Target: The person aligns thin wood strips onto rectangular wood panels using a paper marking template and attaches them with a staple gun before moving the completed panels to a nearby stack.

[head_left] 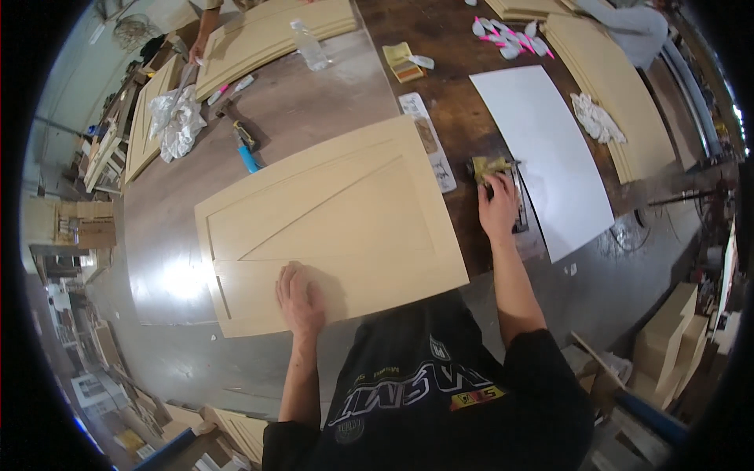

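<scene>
A pale wooden door panel (pixel 353 212), with a diagonal groove and a recessed border, lies on the table in front of me. My left hand (pixel 299 301) rests on its near edge, palm down, fingers slightly bent and holding nothing. To the right of the panel, my right hand (pixel 499 206) has its fingers around what looks like a nail gun (pixel 493 166), yellowish with a dark magazine. The tool is partly hidden by that hand. Close by on its right is a large white sheet (pixel 550 157). A white tray-like strip (pixel 428 141) lies between panel and tool.
Beyond the panel lie a blue-handled hammer (pixel 246 149), crumpled plastic (pixel 177 122) and a clear bottle (pixel 309 45). Pink-tipped glue bottles (pixel 510 38) and a small yellow box (pixel 403 63) are farther back. Panel stacks (pixel 275 39) flank another person's hand (pixel 199 49); a second person's sleeve (pixel 640 35) shows.
</scene>
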